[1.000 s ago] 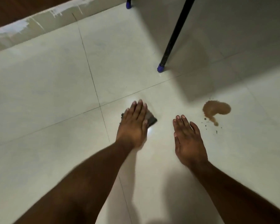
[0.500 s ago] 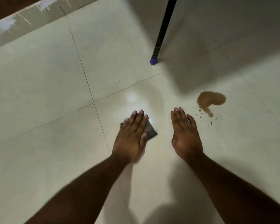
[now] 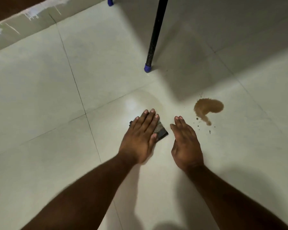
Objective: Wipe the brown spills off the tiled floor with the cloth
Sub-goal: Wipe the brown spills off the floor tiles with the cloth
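My left hand (image 3: pixel 140 135) lies flat, palm down, on a small dark folded cloth (image 3: pixel 160 132) that is pressed against the pale tiled floor (image 3: pixel 40 97); only the cloth's right corner and a sliver at its left show. Just to its right, my right hand (image 3: pixel 185 141) rests on the floor with fingers straight and together, holding nothing. A brown comma-shaped spill (image 3: pixel 208 107) with small droplets trailing below it sits beyond and to the right of my right hand. A faint wet sheen marks the tile ahead of the cloth.
A black furniture leg with a blue foot (image 3: pixel 148 68) stands on the floor beyond my hands; another blue foot (image 3: pixel 110 2) shows at the top edge. A tiled skirting with white smears (image 3: pixel 23 19) runs along the upper left. Dark shadow covers the upper right floor.
My left hand slid the cloth back toward me and slightly right, leaving a damp patch ahead of it. My right hand edged closer to the cloth.
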